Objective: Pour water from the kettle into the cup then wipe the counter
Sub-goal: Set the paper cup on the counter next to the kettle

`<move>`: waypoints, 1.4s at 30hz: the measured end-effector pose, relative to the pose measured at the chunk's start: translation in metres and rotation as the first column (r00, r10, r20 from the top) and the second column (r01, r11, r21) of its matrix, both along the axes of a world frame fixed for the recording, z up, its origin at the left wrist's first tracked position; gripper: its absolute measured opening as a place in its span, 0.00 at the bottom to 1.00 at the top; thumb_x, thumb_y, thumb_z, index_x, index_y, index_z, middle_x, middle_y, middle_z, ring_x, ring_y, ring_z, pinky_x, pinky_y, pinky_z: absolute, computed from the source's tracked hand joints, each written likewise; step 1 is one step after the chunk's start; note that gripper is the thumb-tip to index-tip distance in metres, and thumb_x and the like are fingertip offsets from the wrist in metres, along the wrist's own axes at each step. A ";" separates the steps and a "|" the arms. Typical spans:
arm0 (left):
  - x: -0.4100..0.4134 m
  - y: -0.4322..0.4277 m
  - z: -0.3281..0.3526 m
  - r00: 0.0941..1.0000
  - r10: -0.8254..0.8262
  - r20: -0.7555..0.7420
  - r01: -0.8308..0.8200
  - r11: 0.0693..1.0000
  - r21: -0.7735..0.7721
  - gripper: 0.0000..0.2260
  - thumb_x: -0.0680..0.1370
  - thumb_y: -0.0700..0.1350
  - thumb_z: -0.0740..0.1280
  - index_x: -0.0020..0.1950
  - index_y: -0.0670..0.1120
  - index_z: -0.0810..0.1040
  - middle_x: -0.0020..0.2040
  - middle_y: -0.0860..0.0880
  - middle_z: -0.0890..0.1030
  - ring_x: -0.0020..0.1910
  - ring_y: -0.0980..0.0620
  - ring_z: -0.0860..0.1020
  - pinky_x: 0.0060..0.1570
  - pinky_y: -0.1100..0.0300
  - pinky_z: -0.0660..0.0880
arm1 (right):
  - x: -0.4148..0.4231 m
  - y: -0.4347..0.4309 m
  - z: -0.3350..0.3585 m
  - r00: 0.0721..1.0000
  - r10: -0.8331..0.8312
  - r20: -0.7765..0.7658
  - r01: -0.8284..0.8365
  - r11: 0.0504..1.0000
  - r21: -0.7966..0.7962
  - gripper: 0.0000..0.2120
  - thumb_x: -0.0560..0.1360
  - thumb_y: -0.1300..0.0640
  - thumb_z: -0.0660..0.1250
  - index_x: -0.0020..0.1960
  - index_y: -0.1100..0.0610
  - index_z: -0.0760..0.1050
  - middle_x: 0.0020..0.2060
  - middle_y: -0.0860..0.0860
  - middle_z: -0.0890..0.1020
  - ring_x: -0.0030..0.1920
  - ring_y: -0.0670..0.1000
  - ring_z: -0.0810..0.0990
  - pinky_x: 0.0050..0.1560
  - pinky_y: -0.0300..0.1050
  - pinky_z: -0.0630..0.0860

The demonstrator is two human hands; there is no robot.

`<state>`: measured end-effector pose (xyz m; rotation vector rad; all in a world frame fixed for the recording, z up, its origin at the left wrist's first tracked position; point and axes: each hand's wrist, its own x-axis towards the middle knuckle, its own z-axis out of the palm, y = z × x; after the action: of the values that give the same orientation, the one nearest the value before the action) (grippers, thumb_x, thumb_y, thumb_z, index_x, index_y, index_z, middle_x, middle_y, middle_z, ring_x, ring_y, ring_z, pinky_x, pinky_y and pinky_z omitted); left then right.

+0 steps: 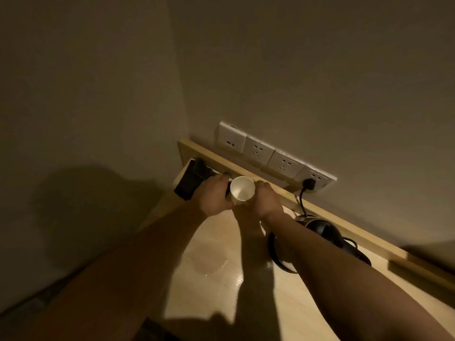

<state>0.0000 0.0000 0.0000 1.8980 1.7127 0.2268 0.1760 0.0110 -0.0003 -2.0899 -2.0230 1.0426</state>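
A white paper cup (242, 190) is held above the far end of the pale counter (209, 244), tilted so its empty inside faces me. My left hand (213, 196) and my right hand (265, 201) both grip it, one on each side. The black kettle (320, 228) stands on its base at the right, partly hidden behind my right forearm. A small puddle of water (211, 265) lies on the counter below my arms.
A black box-like object (190, 179) sits at the counter's far left corner behind my left hand. A row of white wall sockets (270, 156) runs above a wooden ledge (344, 222); the kettle's black plug (309, 184) is in the rightmost one.
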 end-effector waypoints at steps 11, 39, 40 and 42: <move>-0.002 -0.001 0.003 0.994 -0.032 0.100 0.036 0.998 -0.042 0.28 0.74 0.47 0.79 0.71 0.47 0.75 0.67 0.45 0.80 0.67 0.44 0.78 0.67 0.47 0.76 | -0.009 -0.016 0.003 0.995 -0.021 -0.095 0.029 0.997 0.077 0.30 0.68 0.50 0.83 0.65 0.57 0.77 0.59 0.57 0.84 0.58 0.58 0.82 0.53 0.51 0.78; -0.052 -0.108 -0.002 1.000 0.003 0.019 -0.002 0.999 -0.039 0.33 0.74 0.53 0.78 0.76 0.52 0.69 0.71 0.50 0.77 0.67 0.48 0.77 0.64 0.52 0.77 | -0.020 -0.139 -0.002 0.982 -0.188 -0.021 0.188 0.982 0.022 0.32 0.75 0.53 0.77 0.75 0.57 0.68 0.68 0.55 0.79 0.64 0.55 0.79 0.61 0.50 0.80; -0.051 -0.111 0.004 0.998 0.035 0.047 -0.033 0.999 -0.042 0.34 0.74 0.53 0.78 0.77 0.51 0.69 0.72 0.50 0.77 0.69 0.48 0.76 0.64 0.52 0.77 | -0.016 -0.145 0.004 0.984 -0.178 -0.024 0.179 0.983 0.037 0.32 0.76 0.54 0.77 0.75 0.56 0.68 0.68 0.55 0.78 0.64 0.54 0.79 0.61 0.48 0.80; -0.045 -0.119 0.016 0.991 0.081 0.103 -0.076 0.996 -0.046 0.34 0.75 0.51 0.77 0.78 0.50 0.68 0.74 0.50 0.75 0.71 0.48 0.75 0.65 0.52 0.75 | -0.008 -0.156 0.022 0.985 -0.159 -0.062 0.163 0.983 0.079 0.31 0.77 0.53 0.76 0.76 0.55 0.68 0.66 0.52 0.79 0.61 0.51 0.80 0.57 0.42 0.79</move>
<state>-0.0453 -0.1192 0.0159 1.7587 1.7100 0.3130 0.1681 -0.1448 0.0218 -2.1162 -1.8044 0.9614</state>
